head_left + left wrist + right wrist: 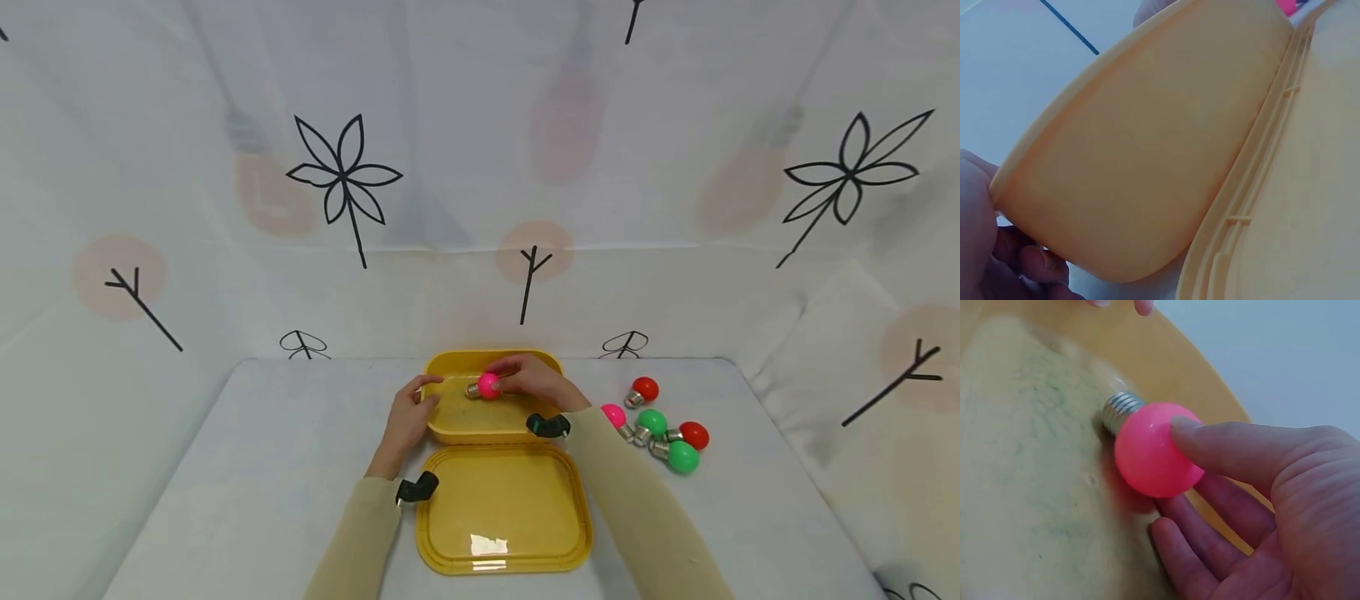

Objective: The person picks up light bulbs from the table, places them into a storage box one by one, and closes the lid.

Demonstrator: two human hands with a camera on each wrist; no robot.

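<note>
A pink light bulb (488,385) with a ribbed metal screw base is inside a yellow plastic box (480,437). My right hand (531,381) pinches its round part, with the thumb on one side and the fingers beneath, as the right wrist view shows; the metal base points toward the box's left end. At that left end, my left hand (409,414) grips the box rim. Two of its fingertips show over the edge in the right wrist view, while other fingers curl against the outer wall in the left wrist view.
In front of the box lies a yellow lid (502,504). To the right on the white table (285,483) are several loose bulbs: a pink one (613,416), red ones (645,388) and green ones (682,457). A patterned white cloth (465,300) rises behind the table.
</note>
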